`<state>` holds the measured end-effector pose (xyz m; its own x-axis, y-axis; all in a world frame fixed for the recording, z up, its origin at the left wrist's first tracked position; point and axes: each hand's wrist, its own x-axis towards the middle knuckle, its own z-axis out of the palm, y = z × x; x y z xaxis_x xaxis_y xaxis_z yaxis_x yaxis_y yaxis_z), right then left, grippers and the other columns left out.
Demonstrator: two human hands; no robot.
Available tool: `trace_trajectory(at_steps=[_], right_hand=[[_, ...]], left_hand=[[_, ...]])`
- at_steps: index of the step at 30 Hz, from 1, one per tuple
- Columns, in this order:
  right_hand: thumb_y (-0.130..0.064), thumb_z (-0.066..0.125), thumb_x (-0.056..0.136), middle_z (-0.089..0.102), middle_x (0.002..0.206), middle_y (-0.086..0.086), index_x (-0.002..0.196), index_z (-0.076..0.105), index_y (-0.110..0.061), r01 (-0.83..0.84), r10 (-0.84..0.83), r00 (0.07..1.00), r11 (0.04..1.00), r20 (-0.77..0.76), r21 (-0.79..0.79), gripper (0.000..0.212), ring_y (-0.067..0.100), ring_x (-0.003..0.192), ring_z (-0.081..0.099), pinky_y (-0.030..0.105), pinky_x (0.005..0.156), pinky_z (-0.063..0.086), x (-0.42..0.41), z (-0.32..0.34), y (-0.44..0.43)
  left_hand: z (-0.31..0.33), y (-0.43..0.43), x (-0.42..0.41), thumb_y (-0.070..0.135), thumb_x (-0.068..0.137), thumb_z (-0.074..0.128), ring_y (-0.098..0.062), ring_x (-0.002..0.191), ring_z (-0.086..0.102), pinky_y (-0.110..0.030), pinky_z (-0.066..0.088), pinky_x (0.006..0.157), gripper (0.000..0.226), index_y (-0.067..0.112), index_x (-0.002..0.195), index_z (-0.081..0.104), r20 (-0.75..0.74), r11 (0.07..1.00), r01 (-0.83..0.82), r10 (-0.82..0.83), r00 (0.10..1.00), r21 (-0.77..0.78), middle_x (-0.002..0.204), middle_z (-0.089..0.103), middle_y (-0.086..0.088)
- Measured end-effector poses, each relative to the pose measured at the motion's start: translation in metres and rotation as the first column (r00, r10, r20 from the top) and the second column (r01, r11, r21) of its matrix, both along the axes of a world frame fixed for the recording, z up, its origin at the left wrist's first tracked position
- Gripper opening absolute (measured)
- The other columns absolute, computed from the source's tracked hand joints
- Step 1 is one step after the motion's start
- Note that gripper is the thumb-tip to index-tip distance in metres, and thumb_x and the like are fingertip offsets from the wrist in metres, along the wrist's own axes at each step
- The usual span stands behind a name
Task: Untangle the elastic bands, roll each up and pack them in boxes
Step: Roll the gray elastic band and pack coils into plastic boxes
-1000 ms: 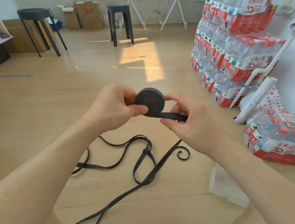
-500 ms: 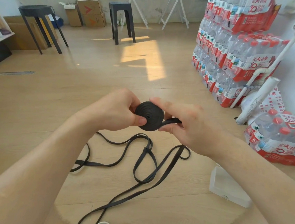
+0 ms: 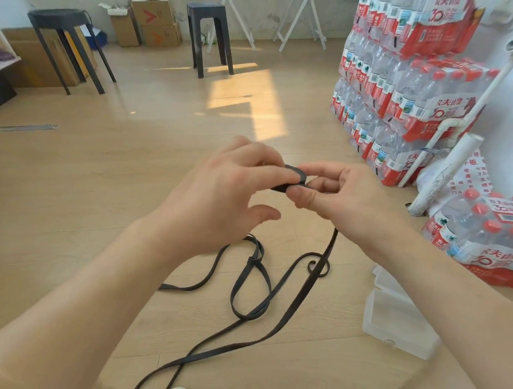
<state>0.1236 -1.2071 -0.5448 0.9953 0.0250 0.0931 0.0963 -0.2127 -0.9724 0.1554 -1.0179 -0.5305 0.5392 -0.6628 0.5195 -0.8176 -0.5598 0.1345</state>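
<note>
Black roll [image 3: 293, 176] up mid-scene between both hands, right hand [image 3: 338, 197] pinching its right edge, left hand [image 3: 227, 192] laying fingers across the top, thumb free, and the trick now is steady tension so the loose band [image 3: 251, 286] on the near floor winds flat

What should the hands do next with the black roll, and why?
Probably wind one more turn onto the roll. The right hand pinches it, the left hand lays fingers over it, and a long tail of band hangs down to loops on the floor, not yet rolled.
</note>
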Motion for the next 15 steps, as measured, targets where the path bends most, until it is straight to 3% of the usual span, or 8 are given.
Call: trace_trajectory(at_steps=[3, 5, 7, 9, 12, 15], right_hand=[[-0.030, 0.075, 0.065, 0.065, 0.064, 0.002, 0.097, 0.071, -0.004, -0.055, 0.070, 0.992, 0.989, -0.104, 0.135, 0.041, 0.007, 0.047, 0.040, 0.017, 0.048, 0.032, 0.000, 0.000, -0.003], [-0.034, 0.074, 0.063, 0.063, 0.066, 0.002, 0.092, 0.071, -0.003, -0.119, 0.152, 0.974, 0.975, -0.171, 0.186, 0.043, 0.009, 0.049, 0.037, 0.018, 0.050, 0.031, 0.001, -0.003, -0.005], [-0.036, 0.072, 0.064, 0.064, 0.069, 0.002, 0.094, 0.070, -0.002, -0.161, 0.213, 0.949, 0.962, -0.234, 0.222, 0.045, 0.010, 0.052, 0.042, 0.018, 0.052, 0.035, 0.002, -0.006, -0.009], [-0.034, 0.070, 0.067, 0.065, 0.070, 0.002, 0.090, 0.069, -0.005, -0.183, 0.251, 0.931, 0.949, -0.264, 0.258, 0.037, 0.010, 0.054, 0.050, 0.018, 0.053, 0.041, 0.002, -0.008, -0.011], [-0.029, 0.067, 0.071, 0.069, 0.071, 0.004, 0.087, 0.068, -0.007, -0.186, 0.264, 0.925, 0.942, -0.273, 0.280, 0.027, 0.012, 0.062, 0.064, 0.018, 0.055, 0.049, 0.002, -0.008, -0.012], [-0.027, 0.065, 0.072, 0.072, 0.075, 0.006, 0.089, 0.069, -0.007, -0.190, 0.262, 0.933, 0.941, -0.248, 0.280, 0.027, 0.020, 0.079, 0.071, 0.021, 0.065, 0.053, 0.003, -0.008, -0.012]], left_hand=[[-0.004, -0.007, -0.003, 0.016, 0.081, 0.074, -0.024, 0.085, 0.060, -0.039, 0.053, 0.064, 0.023, 0.015, 0.104, 0.073, 0.226, 0.997, 0.051, -0.035, 0.974, -0.063, 0.094, 0.070, 0.002], [-0.002, -0.008, -0.003, 0.015, 0.083, 0.072, -0.024, 0.080, 0.063, -0.038, 0.054, 0.061, 0.016, 0.013, 0.098, 0.075, 0.227, 0.992, 0.072, -0.048, 0.973, -0.100, 0.089, 0.072, 0.002], [0.002, -0.006, -0.003, 0.013, 0.079, 0.073, -0.022, 0.076, 0.064, -0.035, 0.053, 0.064, 0.015, 0.013, 0.094, 0.075, 0.135, 0.989, 0.041, -0.022, 0.991, -0.139, 0.084, 0.072, 0.003], [0.008, -0.006, -0.006, 0.010, 0.074, 0.074, -0.014, 0.073, 0.063, -0.028, 0.051, 0.069, 0.018, 0.016, 0.091, 0.076, -0.058, 0.974, -0.082, 0.072, 0.996, -0.213, 0.080, 0.070, 0.008], [0.014, -0.006, -0.008, 0.007, 0.072, 0.077, 0.004, 0.069, 0.060, -0.015, 0.049, 0.075, 0.027, 0.032, 0.083, 0.073, -0.367, 0.912, -0.279, 0.159, 0.916, -0.301, 0.078, 0.065, 0.022], [0.019, -0.004, -0.008, 0.005, 0.072, 0.077, 0.008, 0.075, 0.061, -0.008, 0.048, 0.074, 0.035, 0.038, 0.074, 0.068, -0.487, 0.881, -0.333, 0.140, 0.862, -0.336, 0.075, 0.066, 0.021]])
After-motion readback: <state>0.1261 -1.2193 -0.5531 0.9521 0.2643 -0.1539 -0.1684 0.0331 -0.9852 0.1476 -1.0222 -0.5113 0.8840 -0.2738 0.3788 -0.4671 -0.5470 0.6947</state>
